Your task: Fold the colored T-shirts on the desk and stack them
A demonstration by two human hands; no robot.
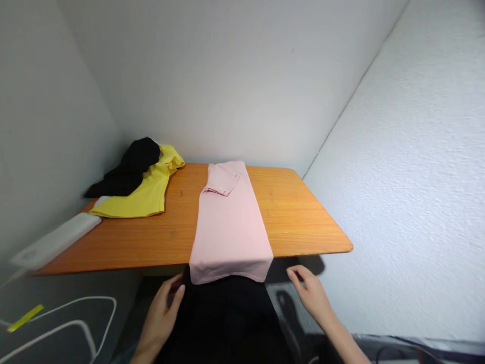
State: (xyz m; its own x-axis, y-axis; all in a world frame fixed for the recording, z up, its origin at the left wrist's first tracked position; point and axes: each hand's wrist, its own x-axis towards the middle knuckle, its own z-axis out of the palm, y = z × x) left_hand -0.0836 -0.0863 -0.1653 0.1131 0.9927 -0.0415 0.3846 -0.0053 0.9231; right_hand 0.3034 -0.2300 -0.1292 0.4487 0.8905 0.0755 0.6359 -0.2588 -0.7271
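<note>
A pink T-shirt point(232, 222), folded lengthwise into a long panel, lies on the wooden table point(303, 212). Its sleeve point(223, 181) is turned back on top near the far end, and the bottom hem hangs over the front edge. Just left of that hem, below table height, is my left hand point(162, 311), with thumb and fingers apart and nothing in it. To the right of the hem my right hand point(308, 293) hovers in the air, fingers loosely curved and empty. Neither hand touches the shirt.
At the table's left, a yellow garment point(140, 199) and a black garment point(132, 167) lie heaped together. A white power strip point(56, 240) rests along the left edge, with a white cable point(109, 301) below. Walls stand behind and on both sides.
</note>
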